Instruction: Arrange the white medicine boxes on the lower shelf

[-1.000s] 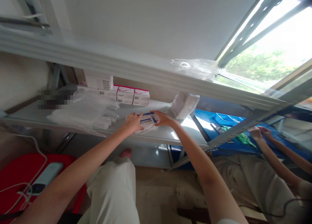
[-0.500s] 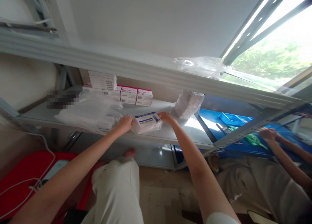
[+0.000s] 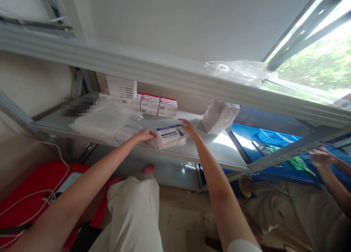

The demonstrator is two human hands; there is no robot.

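Observation:
A pack of white-and-blue boxes (image 3: 169,136) in clear plastic lies on the grey shelf (image 3: 208,147) before me. At its left end, my left hand (image 3: 146,135) is closed, its fingertips pinching the loose clear plastic. My right hand (image 3: 188,127) is open at the upper right corner, fingers apart and holding nothing; whether they touch the pack I cannot tell. Left of the pack are clear plastic bags (image 3: 104,122). Behind it stand white-and-pink boxes (image 3: 168,107), with a stack of white boxes (image 3: 122,86) beside them.
Another plastic-wrapped pack (image 3: 221,116) stands at the shelf's right. An upper shelf edge (image 3: 164,74) runs across above my hands, with crumpled plastic (image 3: 236,71) on it. A red stool (image 3: 52,175) with a white cable is at lower left. To the right are a co-worker's hands (image 3: 323,157) and blue bins (image 3: 276,136).
My right hand has come off the pack's right corner, its fingers now spread. My left hand has slipped slightly away from the pack's left end. The view has shifted a little.

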